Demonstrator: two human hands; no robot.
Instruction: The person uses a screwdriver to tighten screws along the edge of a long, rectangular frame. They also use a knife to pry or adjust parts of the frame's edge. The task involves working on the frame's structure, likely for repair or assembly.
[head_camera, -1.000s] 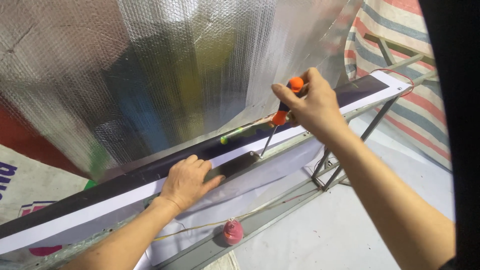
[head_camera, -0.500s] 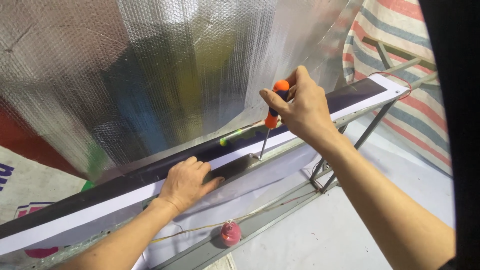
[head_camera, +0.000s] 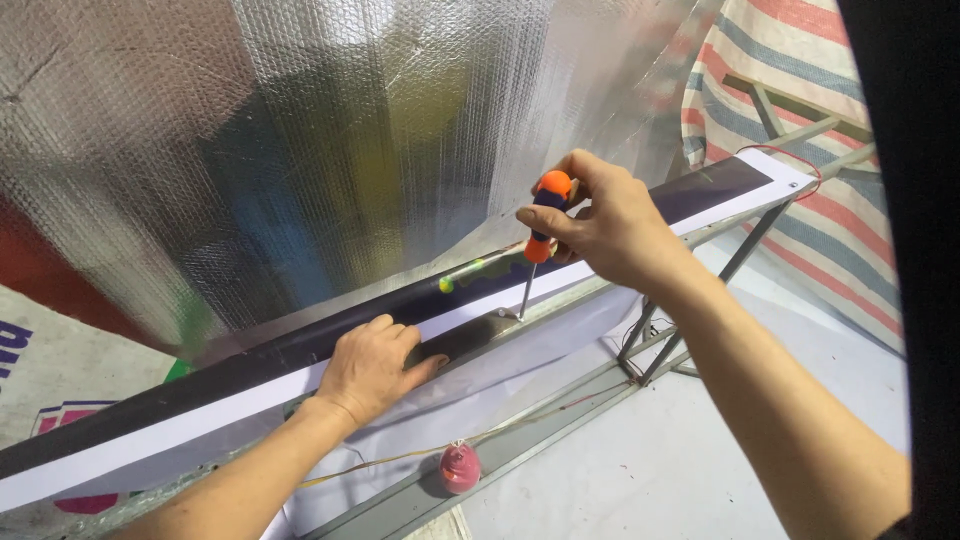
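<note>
My right hand (head_camera: 610, 225) grips an orange and dark blue screwdriver (head_camera: 541, 228), held nearly upright with its tip on a small grey metal plate (head_camera: 470, 336). That plate lies on the long black and white bar (head_camera: 250, 385) of a frame. My left hand (head_camera: 370, 365) rests flat on the bar, fingers apart, its fingertips touching the left end of the plate. A second tool with a yellow-green handle (head_camera: 475, 270) lies on the bar behind the screwdriver.
A large sheet of silver bubble foil (head_camera: 300, 150) stands behind the bar. Grey metal frame legs (head_camera: 650, 345) run below it. A small pink spool (head_camera: 460, 468) sits on the lower rail. A striped tarp (head_camera: 790, 90) hangs at the right.
My right hand has moved left along the bar and tilted the screwdriver more upright, its tip now on the metal plate. My left hand has stayed put.
</note>
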